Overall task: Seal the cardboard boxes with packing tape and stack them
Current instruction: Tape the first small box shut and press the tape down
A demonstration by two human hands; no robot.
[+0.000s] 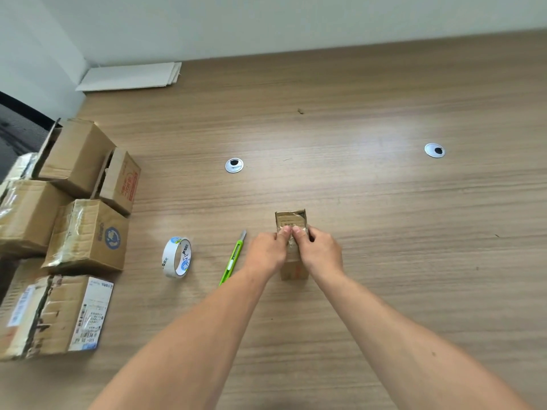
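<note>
A small cardboard box [291, 221] stands on the wooden table [384, 232] in front of me, with shiny clear tape across its top. My left hand [268, 251] and my right hand [319, 251] grip it from either side, both thumbs pressing on the taped top near its front edge. A roll of clear packing tape [177, 257] stands on its edge to the left. Between the roll and my left hand lies a green utility knife [233, 258], its blade end pointing away from me.
Several worn cardboard boxes [85, 235] are piled along the table's left edge, some taped, one [118, 180] with loose flaps. Flat white card sheets [130, 76] lie at the far left corner. Two round cable grommets [234, 165] [434, 150] sit in the tabletop.
</note>
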